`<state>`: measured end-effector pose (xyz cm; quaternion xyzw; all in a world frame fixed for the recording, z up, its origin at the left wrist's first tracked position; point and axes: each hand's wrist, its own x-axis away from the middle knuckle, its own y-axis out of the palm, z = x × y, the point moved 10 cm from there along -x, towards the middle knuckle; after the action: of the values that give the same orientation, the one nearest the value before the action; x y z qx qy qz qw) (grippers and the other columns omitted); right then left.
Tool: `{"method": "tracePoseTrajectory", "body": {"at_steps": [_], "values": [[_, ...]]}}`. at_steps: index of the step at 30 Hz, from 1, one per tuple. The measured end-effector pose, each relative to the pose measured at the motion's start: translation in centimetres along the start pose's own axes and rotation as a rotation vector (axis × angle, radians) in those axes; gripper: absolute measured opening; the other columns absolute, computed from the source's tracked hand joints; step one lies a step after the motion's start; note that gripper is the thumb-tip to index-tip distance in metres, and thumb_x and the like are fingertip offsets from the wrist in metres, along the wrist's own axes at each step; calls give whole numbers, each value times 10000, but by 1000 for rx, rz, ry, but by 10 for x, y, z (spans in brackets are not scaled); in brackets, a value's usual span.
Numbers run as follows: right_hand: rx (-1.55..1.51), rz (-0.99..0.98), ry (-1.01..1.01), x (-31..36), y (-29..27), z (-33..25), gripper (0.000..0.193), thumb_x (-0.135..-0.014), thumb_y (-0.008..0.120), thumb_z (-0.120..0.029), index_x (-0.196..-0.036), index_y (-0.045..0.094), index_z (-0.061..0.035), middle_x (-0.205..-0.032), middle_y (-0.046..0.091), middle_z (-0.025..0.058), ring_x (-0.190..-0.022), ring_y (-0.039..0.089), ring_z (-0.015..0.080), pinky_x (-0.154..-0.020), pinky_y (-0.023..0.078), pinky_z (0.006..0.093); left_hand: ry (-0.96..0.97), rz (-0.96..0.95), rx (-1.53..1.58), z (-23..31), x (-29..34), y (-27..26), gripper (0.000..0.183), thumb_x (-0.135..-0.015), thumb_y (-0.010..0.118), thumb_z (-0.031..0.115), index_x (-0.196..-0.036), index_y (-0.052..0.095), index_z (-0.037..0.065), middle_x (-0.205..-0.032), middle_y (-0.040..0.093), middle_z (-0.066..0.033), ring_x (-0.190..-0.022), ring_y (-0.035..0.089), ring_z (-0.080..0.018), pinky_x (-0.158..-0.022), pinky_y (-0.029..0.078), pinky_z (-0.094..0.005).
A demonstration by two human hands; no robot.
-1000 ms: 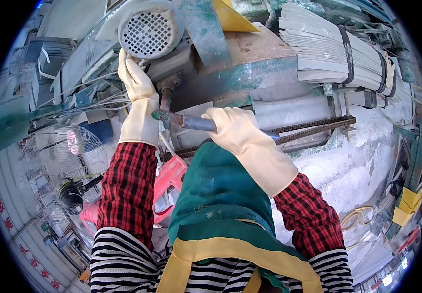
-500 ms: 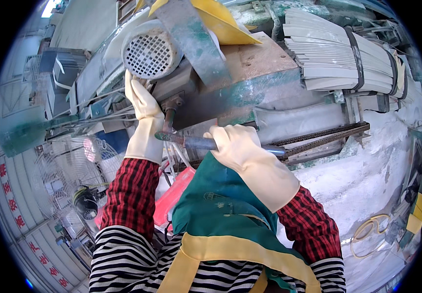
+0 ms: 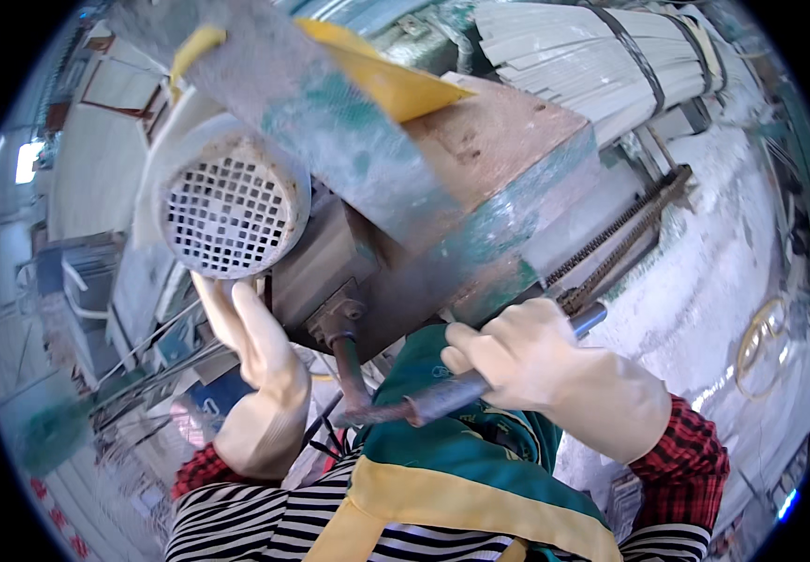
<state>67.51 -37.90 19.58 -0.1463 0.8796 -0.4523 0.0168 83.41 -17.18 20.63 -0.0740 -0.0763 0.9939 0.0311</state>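
Cream rubber gloves cover both hands. My left hand [image 3: 260,375] has its fingers stretched upward against the lower rim of a round, white motor fan cover [image 3: 227,215] with a grid of square holes. Closed in a fist, my right hand [image 3: 541,361] grips a metal bar handle [image 3: 452,395]; its bluish end sticks out beyond the glove. At its left end the bar meets a rusty shaft [image 3: 345,361], which runs up to a bolt head [image 3: 344,311] on the machine's dark metal block [image 3: 330,267].
A worn, green-stained beam [image 3: 349,103] slants over the machine, with a yellow guard [image 3: 386,70] behind it. Strapped pale strips [image 3: 564,56] lie at the upper right. A chain [image 3: 620,234] runs right of the block; a coiled yellow hose [image 3: 763,347] lies on the dusty white floor.
My view has come closer to the machine. The bar has swung from nearly level to slanting up rightward, my right hand still on it. My left hand stays beneath the fan cover.
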Motion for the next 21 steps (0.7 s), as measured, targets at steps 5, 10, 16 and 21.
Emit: {"method": "tracePoseTrajectory", "body": {"at_steps": [5, 10, 16, 21], "values": [[80, 416, -128, 7, -16, -18, 126, -782, 714, -140, -894, 664, -110, -518, 524, 43, -447, 578, 257, -441, 445, 388, -32, -395, 287, 7, 5, -14, 626, -1084, 336, 271, -1572, 92, -36, -1553, 343, -241, -1429, 379, -370, -1190, 286, -455], [4, 268, 29, 10, -7, -10, 99, -790, 685, -99, -885, 681, -69, -546, 523, 56, -441, 518, 268, -447, 417, 402, -168, -244, 445, -32, -43, -74, 550, -1096, 332, 253, -1539, 237, -59, -1464, 452, -281, -1363, 465, -349, -1162, 334, -459], [183, 76, 220, 1, 1, -10, 161, -787, 647, -82, -928, 714, -44, -570, 530, 71, -471, 442, 276, -526, 366, 402, -222, -63, 342, -96, -110, -149, 465, -1070, 448, 193, -1450, 405, -70, -1373, 542, -270, -1301, 531, -305, -1126, 405, -396], [96, -134, 413, -13, 5, -10, 202, -800, 634, -95, -969, 740, -67, -626, 602, 83, -558, 495, 267, -585, 387, 400, -65, -120, 123, -103, -138, -146, 487, -1044, 499, 199, -1440, 421, -75, -1401, 517, -260, -1322, 519, -310, -1148, 392, -406]]}}
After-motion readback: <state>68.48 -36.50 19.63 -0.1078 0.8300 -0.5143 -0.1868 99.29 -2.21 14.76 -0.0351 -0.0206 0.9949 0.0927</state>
